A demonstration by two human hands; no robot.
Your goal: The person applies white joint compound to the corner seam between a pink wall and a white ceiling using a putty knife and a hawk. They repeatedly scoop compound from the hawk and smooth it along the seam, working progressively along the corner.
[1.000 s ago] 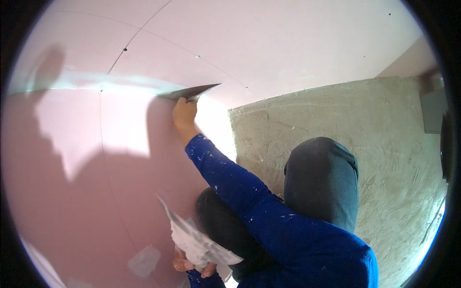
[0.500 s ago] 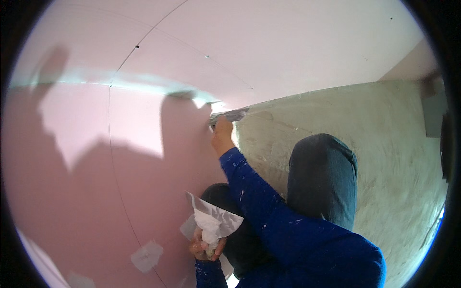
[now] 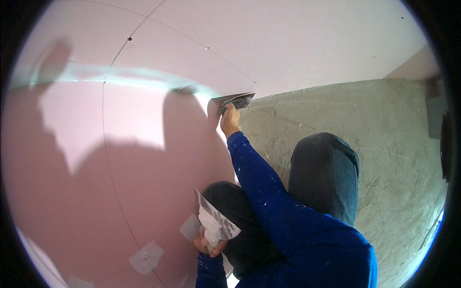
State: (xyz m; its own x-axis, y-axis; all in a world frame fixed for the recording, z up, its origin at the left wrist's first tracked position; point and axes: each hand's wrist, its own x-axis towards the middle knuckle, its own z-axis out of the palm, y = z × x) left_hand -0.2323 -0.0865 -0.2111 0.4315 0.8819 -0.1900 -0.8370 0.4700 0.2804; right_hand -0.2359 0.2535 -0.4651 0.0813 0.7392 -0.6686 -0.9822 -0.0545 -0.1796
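Note:
My right hand (image 3: 230, 119) reaches up to the corner where two pink boards meet the rough grey-beige surface. Its fingers are closed on a putty knife (image 3: 242, 100), whose broad dark blade lies at the seam in that corner; the handle is mostly hidden. Low in the view, beside my left knee, my left hand (image 3: 200, 241) grips a second, wider putty knife (image 3: 227, 228) with a shiny metal blade. White joint compound (image 3: 208, 220) is heaped on that blade, and the hand hides its handle.
A whitish band of filler (image 3: 139, 79) follows the seam between the pink boards (image 3: 53, 158). White patches (image 3: 147, 258) dot the lower board, and screw heads show along its thin lines. My bent knees (image 3: 322, 173) stand before the rough plastered surface (image 3: 398, 158). My shadow falls on the left board.
My right hand has moved slightly up and to the right with its putty knife, whose blade now shows more fully. My left hand's loaded blade has tilted a little.

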